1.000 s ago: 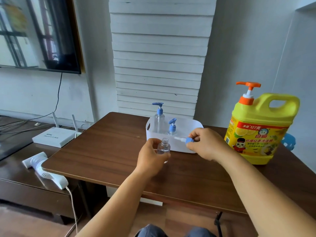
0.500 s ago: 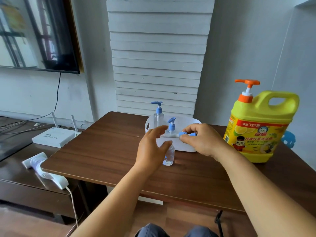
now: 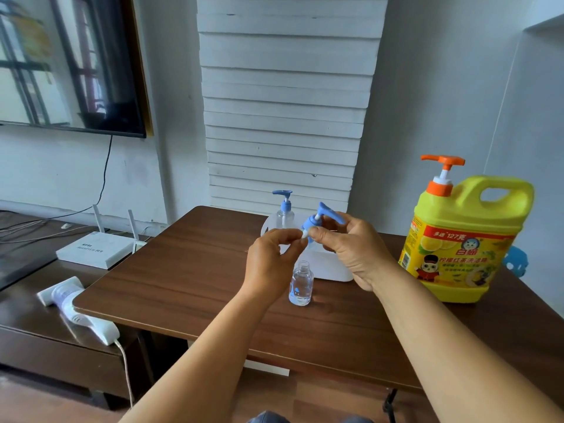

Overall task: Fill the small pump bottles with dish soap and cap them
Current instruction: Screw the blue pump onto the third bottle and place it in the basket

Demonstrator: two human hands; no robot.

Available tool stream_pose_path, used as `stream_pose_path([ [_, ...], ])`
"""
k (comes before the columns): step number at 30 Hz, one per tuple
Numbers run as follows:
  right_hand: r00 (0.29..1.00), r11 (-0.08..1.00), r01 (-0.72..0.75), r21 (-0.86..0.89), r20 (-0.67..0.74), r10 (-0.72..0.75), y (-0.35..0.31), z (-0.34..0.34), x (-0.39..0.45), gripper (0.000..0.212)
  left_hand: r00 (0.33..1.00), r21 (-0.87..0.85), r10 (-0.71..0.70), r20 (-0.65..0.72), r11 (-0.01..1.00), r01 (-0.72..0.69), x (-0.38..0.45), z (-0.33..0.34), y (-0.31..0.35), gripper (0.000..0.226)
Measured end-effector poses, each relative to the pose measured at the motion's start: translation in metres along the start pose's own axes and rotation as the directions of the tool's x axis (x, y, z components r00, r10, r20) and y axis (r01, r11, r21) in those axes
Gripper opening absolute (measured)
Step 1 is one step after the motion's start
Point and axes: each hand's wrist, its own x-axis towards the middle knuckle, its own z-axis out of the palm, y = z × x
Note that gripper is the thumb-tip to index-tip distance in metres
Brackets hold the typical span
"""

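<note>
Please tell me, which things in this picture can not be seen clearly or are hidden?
- Head view: the dip tube under the blue pump cap is covered by the fingers of the left hand and right hand.
- The white tub is mostly hidden by both hands.
- The small print on the yellow dish soap jug is too blurred to read.
- The liquid level in the small open bottle is unclear.

An uncapped small bottle (image 3: pixel 301 284) is standing on the table (image 3: pixel 189 270), just before the tub (image 3: pixel 331 267). The dish soap jug (image 3: pixel 457 239) is sitting right of it.
</note>
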Motion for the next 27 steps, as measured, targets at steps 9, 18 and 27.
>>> stream_pose_path([
  [9,0.995,0.985,0.07,-0.158,-0.065,-0.081,0.001,-0.006,0.002,0.017,0.97,0.178,-0.123,0.21,0.98,0.086,-0.015,0.002,-0.029,0.063],
  [18,0.999,0.977,0.025,-0.211,-0.015,-0.029,0.019,-0.002,0.002,0.018,0.97,0.152,-0.117,0.215,0.985,0.085,-0.013,0.007,-0.035,0.039],
  [27,0.994,0.884,-0.059,-0.463,0.053,0.094,0.044,0.007,-0.004,0.027,0.963,0.143,-0.089,0.254,0.988,0.053,-0.012,0.005,-0.041,0.035],
])
